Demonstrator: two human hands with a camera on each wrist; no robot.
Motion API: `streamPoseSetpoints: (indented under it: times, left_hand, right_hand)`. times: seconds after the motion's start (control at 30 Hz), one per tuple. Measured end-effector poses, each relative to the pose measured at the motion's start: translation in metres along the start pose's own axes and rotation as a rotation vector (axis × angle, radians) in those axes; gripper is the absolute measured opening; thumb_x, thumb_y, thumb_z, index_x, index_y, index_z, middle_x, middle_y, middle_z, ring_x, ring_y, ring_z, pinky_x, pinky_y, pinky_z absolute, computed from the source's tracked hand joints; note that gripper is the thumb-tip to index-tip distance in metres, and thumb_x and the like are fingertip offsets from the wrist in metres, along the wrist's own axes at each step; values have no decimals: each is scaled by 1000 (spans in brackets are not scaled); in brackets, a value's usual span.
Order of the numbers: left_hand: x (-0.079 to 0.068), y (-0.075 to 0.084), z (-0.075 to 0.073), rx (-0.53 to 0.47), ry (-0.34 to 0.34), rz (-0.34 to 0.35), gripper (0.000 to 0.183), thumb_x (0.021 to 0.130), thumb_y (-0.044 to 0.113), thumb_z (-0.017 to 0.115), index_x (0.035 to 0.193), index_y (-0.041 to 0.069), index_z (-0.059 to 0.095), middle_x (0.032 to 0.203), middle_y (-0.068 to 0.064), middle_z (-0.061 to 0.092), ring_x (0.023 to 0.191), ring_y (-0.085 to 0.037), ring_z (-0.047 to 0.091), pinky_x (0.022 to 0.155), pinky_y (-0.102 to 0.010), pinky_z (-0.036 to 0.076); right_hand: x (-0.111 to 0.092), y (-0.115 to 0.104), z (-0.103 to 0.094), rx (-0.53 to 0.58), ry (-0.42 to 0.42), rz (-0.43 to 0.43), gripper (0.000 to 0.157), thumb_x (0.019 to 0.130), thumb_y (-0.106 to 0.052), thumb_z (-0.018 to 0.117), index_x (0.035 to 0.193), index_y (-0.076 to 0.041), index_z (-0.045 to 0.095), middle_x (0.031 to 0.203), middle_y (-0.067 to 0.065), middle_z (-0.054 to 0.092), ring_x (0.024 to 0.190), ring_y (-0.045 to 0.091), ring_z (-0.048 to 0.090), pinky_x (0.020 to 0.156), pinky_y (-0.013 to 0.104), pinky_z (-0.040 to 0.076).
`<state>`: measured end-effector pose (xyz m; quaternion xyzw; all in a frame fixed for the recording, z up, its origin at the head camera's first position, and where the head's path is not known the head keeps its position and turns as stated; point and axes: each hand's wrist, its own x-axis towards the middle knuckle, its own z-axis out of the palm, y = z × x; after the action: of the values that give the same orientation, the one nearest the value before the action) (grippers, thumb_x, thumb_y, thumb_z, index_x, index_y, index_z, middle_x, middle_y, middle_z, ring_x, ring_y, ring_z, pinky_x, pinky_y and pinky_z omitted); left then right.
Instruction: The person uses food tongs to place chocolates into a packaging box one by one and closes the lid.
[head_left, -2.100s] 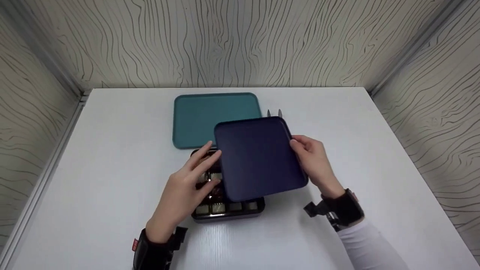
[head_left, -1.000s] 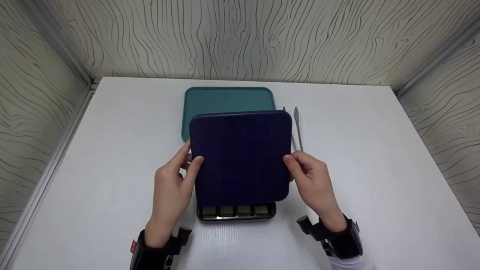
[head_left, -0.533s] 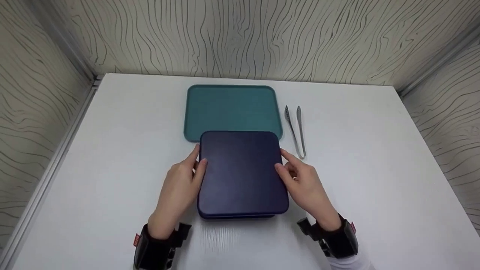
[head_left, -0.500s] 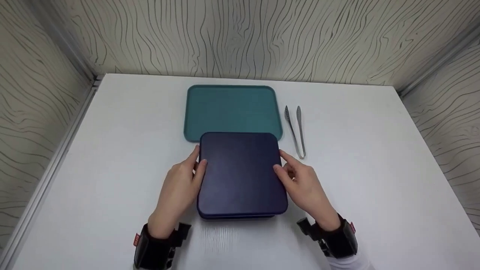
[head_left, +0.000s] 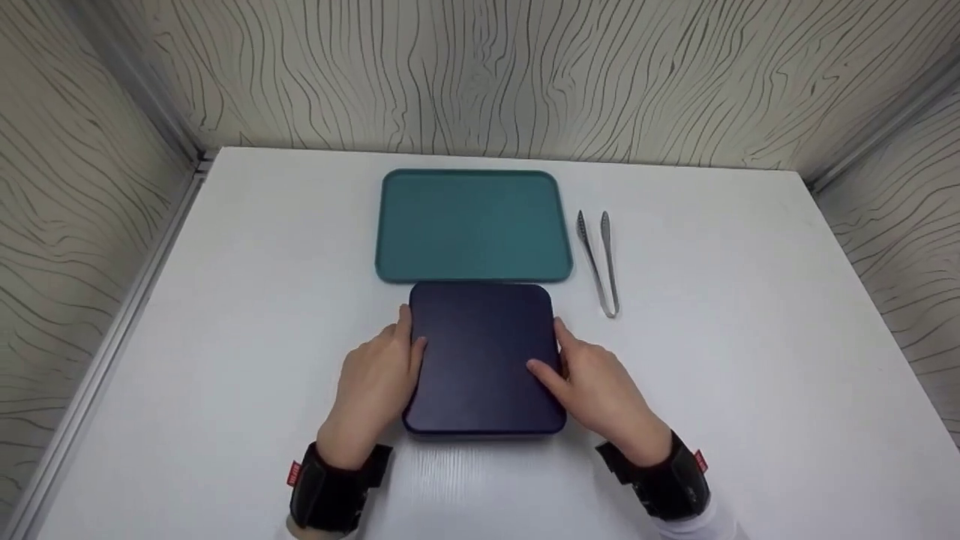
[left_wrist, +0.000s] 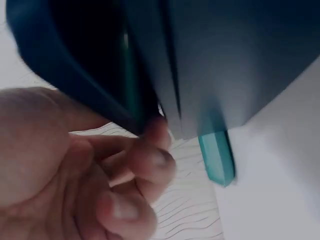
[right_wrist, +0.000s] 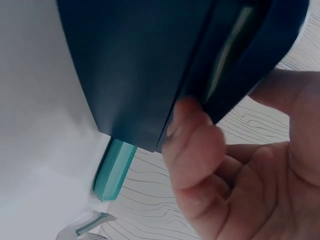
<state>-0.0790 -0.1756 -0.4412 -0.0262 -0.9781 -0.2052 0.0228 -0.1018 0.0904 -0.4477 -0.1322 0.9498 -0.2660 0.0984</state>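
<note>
A dark blue square lid (head_left: 484,360) covers its box at the middle front of the table. My left hand (head_left: 375,375) holds the lid's left edge, thumb on top and fingers down the side. My right hand (head_left: 604,386) grips the opposite edge, its thumb lying further in on the top. Both wrist views show curled fingertips at the seam, with a dark gap between the lid (right_wrist: 280,45) and the box wall (right_wrist: 130,60). What lies in the box is hidden from the head view.
Just behind the box lies a teal tray (head_left: 472,225), its near edge close to the lid. Metal tongs (head_left: 611,270) rest spread to the right of the tray. Patterned wall panels (head_left: 480,75) bound the white table (head_left: 720,315) at the back and sides.
The lid was first held raised in the right hand, chocolates showing in the box. The left hand then took its other edge, and both lowered it over the box, bringing it nearer the person.
</note>
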Motion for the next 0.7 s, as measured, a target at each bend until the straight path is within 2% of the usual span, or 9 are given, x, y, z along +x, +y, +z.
streamPoseSetpoints:
  times: [0.07, 0.17, 0.27, 0.3, 0.37, 0.47, 0.5, 0.6, 0.7]
  left_hand:
    - [-1, 0, 1, 38, -11, -2, 49, 105, 17, 62, 143, -12, 56, 109, -25, 76, 79, -37, 76, 63, -45, 62]
    - [-2, 0, 2, 61, -28, -12, 49, 105, 17, 62, 143, -12, 55, 110, -25, 76, 79, -36, 76, 64, -44, 62]
    - [-3, 2, 5, 80, -5, -9, 48, 105, 16, 62, 143, -13, 55, 110, -25, 75, 76, -35, 76, 62, -43, 62]
    - [-4, 2, 6, 89, 10, -7, 48, 105, 16, 62, 143, -13, 56, 110, -25, 75, 76, -35, 75, 62, -42, 62]
    - [-7, 2, 11, 111, 56, -5, 48, 105, 16, 63, 142, -12, 56, 109, -24, 75, 74, -33, 75, 59, -41, 61]
    - [-12, 3, 21, 170, 152, 10, 48, 104, 18, 64, 141, -11, 57, 107, -22, 74, 71, -29, 74, 54, -36, 59]
    - [-13, 3, 26, 196, 186, 19, 48, 104, 19, 65, 141, -11, 57, 106, -22, 74, 70, -28, 73, 52, -35, 58]
    - [-15, 4, 37, 261, 267, 47, 49, 105, 22, 64, 139, -12, 57, 100, -19, 74, 65, -25, 71, 48, -31, 55]
    - [-17, 4, 45, 281, 304, 60, 48, 106, 21, 61, 140, -13, 56, 92, -16, 74, 60, -21, 68, 45, -30, 53]
  right_hand:
    - [-2, -1, 3, -37, 21, -21, 73, 101, -34, 70, 153, 11, 45, 109, 24, 76, 97, 32, 76, 84, 41, 62]
    - [-3, -2, 6, -64, 51, -51, 72, 101, -33, 70, 151, 13, 45, 137, 33, 66, 122, 41, 71, 99, 49, 60]
    - [-4, -3, 9, -68, 84, -67, 71, 102, -31, 70, 152, 13, 45, 141, 32, 64, 126, 41, 69, 101, 50, 59]
    - [-5, -3, 10, -76, 102, -76, 70, 102, -30, 70, 152, 12, 46, 139, 31, 66, 122, 40, 70, 99, 49, 60]
    - [-5, -2, 14, -98, 140, -95, 67, 102, -29, 69, 152, 10, 46, 135, 28, 67, 113, 38, 72, 92, 47, 61]
    - [-6, 0, 23, -133, 192, -126, 66, 104, -29, 66, 156, 5, 44, 133, 26, 63, 110, 34, 68, 86, 45, 60]
    - [-7, 0, 26, -142, 201, -133, 66, 105, -30, 65, 157, 4, 43, 135, 27, 60, 112, 34, 67, 86, 45, 60]
    - [-8, 3, 35, -131, 210, -145, 67, 107, -33, 61, 158, 4, 40, 150, 30, 51, 132, 41, 59, 97, 49, 59]
    - [-8, 6, 41, -109, 198, -144, 70, 107, -36, 59, 158, 8, 38, 158, 33, 44, 143, 45, 52, 107, 53, 55]
